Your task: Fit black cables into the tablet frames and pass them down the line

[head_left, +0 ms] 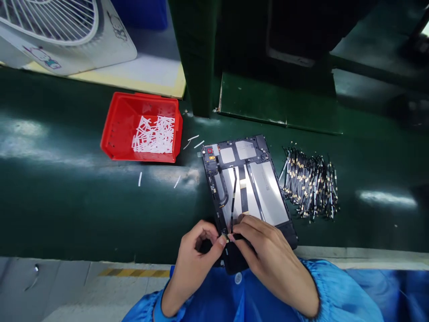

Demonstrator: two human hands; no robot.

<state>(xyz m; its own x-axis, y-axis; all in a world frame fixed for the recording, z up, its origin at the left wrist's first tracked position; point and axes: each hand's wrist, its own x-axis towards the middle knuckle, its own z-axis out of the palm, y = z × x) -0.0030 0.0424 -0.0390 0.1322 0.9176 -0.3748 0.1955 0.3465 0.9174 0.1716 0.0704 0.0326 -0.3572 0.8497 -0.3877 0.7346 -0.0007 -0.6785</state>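
Note:
An opened tablet (270, 190), its silver battery plates and black frame exposed, lies slightly turned at the bench's front edge. A thin black flex cable (233, 197) runs lengthwise over its inside. My right hand (268, 246) reaches across the lower part, thumb and fingers pinched on the cable's near end. At the tablet's lower left edge, my left hand (198, 259) is closed, thumb and forefinger almost meeting beside a small connector. What lies between those left fingertips is too small to tell. Both hands cover part of the tablet's near end.
A red bin (114, 129) of white strips stands at the left, with several loose strips (177, 181) nearby. A pile of black flex cables (310, 185) lies right of the tablet. Farther back are a green post (197, 67) and a white fan (110, 44) on a board.

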